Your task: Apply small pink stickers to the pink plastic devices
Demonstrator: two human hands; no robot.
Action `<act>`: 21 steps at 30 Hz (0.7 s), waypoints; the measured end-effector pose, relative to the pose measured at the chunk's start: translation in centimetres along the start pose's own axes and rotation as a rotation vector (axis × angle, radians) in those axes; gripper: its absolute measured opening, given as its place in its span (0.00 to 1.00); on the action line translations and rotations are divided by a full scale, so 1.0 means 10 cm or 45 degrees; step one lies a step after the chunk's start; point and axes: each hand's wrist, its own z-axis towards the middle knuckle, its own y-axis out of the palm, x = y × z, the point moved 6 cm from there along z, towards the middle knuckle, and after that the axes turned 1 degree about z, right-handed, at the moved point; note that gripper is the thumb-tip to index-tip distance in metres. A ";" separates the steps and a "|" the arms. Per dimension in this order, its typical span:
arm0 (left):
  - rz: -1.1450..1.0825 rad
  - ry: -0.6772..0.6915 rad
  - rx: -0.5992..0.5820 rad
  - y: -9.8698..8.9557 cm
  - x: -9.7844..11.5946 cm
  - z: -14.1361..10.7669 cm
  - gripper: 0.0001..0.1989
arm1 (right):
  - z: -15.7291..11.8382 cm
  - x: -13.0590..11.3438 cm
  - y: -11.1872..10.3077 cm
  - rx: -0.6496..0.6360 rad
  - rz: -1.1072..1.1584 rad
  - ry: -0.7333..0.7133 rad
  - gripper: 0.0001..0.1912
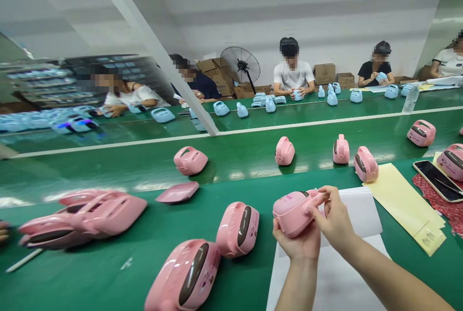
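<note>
A small pink plastic housing with a carry handle (292,214) rests in my left hand (302,246), whose fingers curl round it from below. My right hand (334,219) pinches with thumb and forefinger at the handle on its right side. A tiny white bit shows by those fingertips, too small to name. Beneath both hands lie white paper sheets (356,209). To the left, a similar pink housing with a dark window (238,229) touches another pink housing (184,275) nearer the front edge.
A cluster of pink housings (87,217) and a flat pink piece (178,192) lie left. Several more stand on the green strip (246,156) beyond. Yellow paper (401,200) and a phone (443,181) are right. Across the divider, people handle blue housings; a bottle (411,99) stands there.
</note>
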 end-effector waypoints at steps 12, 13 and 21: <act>0.008 0.014 0.044 0.04 -0.01 -0.03 0.15 | 0.13 0.14 -0.01 -0.170 -0.052 0.247 0.27; 0.014 0.017 0.041 0.02 -0.01 -0.02 0.14 | 0.12 0.15 -0.02 -0.159 -0.107 0.242 0.28; 0.311 0.108 -0.068 -0.01 0.17 -0.03 0.21 | 0.32 0.27 -0.39 -0.114 -0.014 0.432 0.27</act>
